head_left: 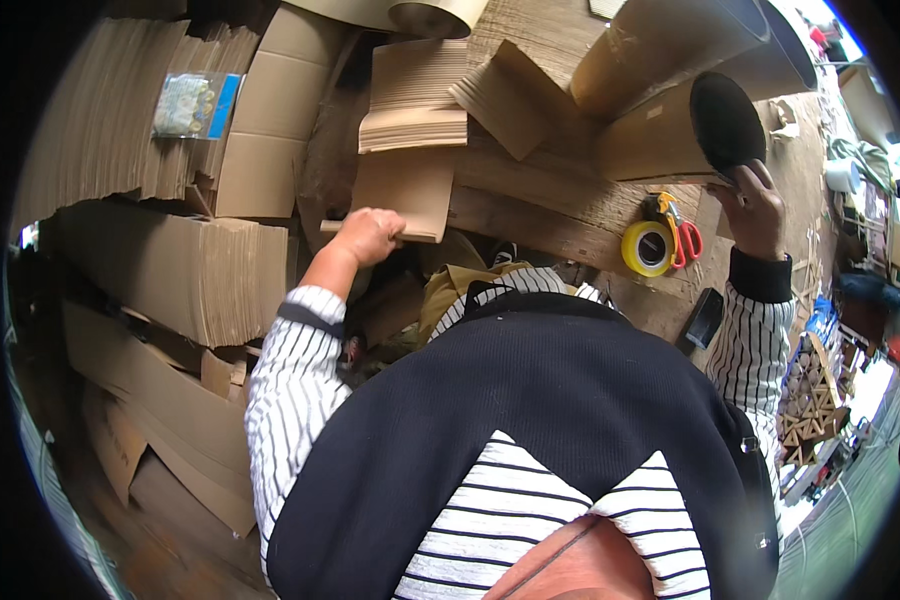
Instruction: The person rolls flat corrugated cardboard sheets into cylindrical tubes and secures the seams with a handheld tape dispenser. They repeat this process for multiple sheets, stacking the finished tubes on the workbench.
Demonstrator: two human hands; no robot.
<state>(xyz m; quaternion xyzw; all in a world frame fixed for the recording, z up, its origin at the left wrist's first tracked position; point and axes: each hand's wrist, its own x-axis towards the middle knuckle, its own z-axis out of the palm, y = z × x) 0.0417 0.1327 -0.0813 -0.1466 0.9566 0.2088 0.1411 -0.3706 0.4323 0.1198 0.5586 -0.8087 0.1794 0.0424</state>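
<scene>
My left hand (370,237) is closed round the near edge of a brown cardboard piece (425,228), whose edge forms a narrow strip across the bench front. Beyond it lie a flat cardboard sheet (402,180) and a fanned row of cardboard pieces (415,100). My right hand (755,212) is at the right end of a cardboard tube (652,140), its curled fingers against the lower rim of the dark opening. What those fingers hold is hidden. Between my hands, nearer the right, lie a yellow tape roll (634,262) and red-handled scissors (686,248).
Tall stacks of flat cardboard (235,280) stand on the left, with a small plastic packet (195,105) on one. A larger tube (660,50) lies behind the right one. A black tray (703,318) sits near my right forearm. Triangular cardboard pieces (802,420) are piled at far right.
</scene>
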